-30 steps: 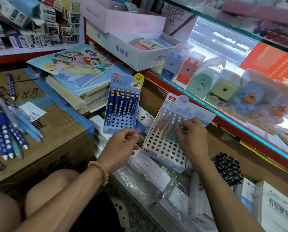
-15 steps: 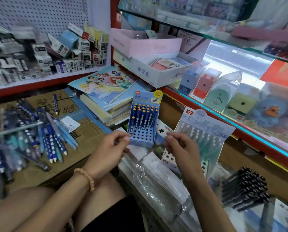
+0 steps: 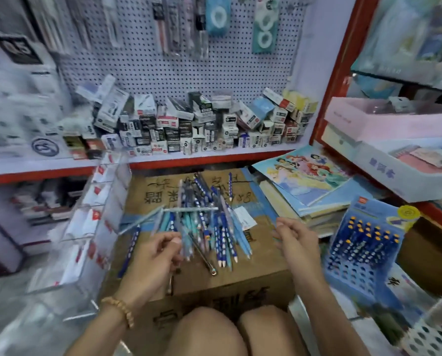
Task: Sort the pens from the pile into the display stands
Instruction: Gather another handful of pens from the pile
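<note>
We see the cardboard box (image 3: 261,268) carrying the pile of pens (image 3: 204,227) at centre; the blue display stand (image 3: 364,255) stands at right, part-filled. Our left hand (image 3: 153,255) and right hand (image 3: 295,240) hover over the box's near edge, fingers loosely curled, grasping nothing.

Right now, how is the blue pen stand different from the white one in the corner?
The blue stand stands upright with dark blue pens filling its upper rows; the white stand is only partly in view, and the holes that show are empty. The blue stand has a printed header card; none shows on the white stand. Both have grids of holes.
</note>
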`<state>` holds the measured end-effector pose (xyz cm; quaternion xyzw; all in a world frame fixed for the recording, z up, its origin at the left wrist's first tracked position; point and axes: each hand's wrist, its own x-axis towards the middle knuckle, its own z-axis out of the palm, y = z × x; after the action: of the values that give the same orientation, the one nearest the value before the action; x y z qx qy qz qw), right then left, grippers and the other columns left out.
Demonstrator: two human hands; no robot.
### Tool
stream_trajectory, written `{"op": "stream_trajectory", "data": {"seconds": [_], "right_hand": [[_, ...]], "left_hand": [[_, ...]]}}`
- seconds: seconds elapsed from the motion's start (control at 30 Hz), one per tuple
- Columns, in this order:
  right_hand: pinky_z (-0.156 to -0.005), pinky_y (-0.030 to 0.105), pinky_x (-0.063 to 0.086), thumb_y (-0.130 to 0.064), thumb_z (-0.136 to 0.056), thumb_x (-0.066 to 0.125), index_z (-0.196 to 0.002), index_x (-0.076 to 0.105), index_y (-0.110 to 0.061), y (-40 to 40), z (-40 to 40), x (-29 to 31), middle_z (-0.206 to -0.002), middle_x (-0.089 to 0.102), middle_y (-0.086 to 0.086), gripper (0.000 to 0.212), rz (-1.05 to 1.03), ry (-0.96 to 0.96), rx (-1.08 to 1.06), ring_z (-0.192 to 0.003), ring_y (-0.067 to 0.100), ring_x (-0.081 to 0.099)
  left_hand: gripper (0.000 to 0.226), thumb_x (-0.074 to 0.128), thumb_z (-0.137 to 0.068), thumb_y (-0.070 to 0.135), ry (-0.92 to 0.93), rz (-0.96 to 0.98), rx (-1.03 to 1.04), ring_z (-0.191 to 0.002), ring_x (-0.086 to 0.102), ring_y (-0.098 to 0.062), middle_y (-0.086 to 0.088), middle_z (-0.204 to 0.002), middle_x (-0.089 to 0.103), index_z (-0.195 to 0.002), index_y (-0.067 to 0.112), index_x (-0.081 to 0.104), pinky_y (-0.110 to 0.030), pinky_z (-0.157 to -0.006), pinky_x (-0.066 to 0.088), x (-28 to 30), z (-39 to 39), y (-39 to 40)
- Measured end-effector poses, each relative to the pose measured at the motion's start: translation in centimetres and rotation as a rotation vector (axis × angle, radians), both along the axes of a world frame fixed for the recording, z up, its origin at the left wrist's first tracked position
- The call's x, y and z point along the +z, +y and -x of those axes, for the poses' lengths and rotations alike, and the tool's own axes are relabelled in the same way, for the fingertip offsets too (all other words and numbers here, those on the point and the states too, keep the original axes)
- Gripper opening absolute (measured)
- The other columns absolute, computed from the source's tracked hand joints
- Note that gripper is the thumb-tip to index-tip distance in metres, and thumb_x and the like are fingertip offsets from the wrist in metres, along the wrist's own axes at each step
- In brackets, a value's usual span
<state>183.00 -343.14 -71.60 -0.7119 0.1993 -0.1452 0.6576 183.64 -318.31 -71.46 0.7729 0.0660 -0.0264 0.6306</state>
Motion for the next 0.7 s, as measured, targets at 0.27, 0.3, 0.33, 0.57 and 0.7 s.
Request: {"op": "stream_trajectory", "data": {"seconds": [0.27,0.3,0.33,0.57,0.7], "right_hand": [[-0.087,0.031,0.049,-0.019,-0.098,0.058,-0.109,0.063,-0.014,4.9,-12.3,-2.9,-0.105,0.064,0.003,0.013,0.386,0.030,0.203,-0.095,0.015,0.059],[-0.092,0.037,0.050,-0.021,-0.098,0.059,-0.112,0.063,-0.012,5.2,-13.6,-3.3,-0.106,0.064,0.004,0.018,0.430,0.048,0.222,-0.098,0.019,0.060],[-0.093,0.042,0.051,-0.023,-0.097,0.059,-0.115,0.063,-0.010,5.5,-14.7,-3.7,-0.106,0.064,0.005,0.023,0.477,0.061,0.231,-0.100,0.023,0.061],[-0.086,0.045,0.051,-0.042,-0.094,0.058,-0.108,0.062,-0.017,7.8,-16.3,-6.6,-0.102,0.060,0.003,0.029,0.720,0.129,0.349,-0.098,0.024,0.059],[-0.096,0.044,0.044,-0.048,-0.094,0.056,-0.107,0.059,-0.024,7.9,-15.5,-6.3,-0.108,0.053,-0.003,0.027,0.685,0.103,0.405,-0.110,0.019,0.051]], "left_hand": [[0.014,0.055,-0.097,0.021,-0.114,-0.368,0.244,-0.101,0.061,-0.017,0.001,-0.104,0.066,-0.109,0.020,0.063,-0.028,-0.086,0.045,-3.0,-4.6,5.1],[0.021,0.057,-0.095,0.020,-0.126,-0.437,0.265,-0.107,0.058,-0.020,-0.003,-0.111,0.063,-0.115,0.015,0.062,-0.030,-0.092,0.044,-3.6,-5.3,5.1],[0.026,0.059,-0.094,0.020,-0.138,-0.499,0.280,-0.112,0.055,-0.023,-0.007,-0.117,0.060,-0.118,0.013,0.061,-0.032,-0.098,0.042,-4.1,-6.1,5.0],[0.068,0.037,-0.092,0.064,0.008,-0.790,0.086,-0.136,0.032,-0.029,-0.013,-0.146,0.038,-0.142,0.017,0.034,-0.040,-0.111,0.029,-5.7,-10.6,4.3],[0.093,0.023,-0.080,0.084,-0.021,-1.024,-0.109,-0.139,0.030,-0.026,-0.008,-0.152,0.034,-0.150,0.022,0.021,-0.043,-0.114,0.028,-6.6,-10.7,2.9]]}}
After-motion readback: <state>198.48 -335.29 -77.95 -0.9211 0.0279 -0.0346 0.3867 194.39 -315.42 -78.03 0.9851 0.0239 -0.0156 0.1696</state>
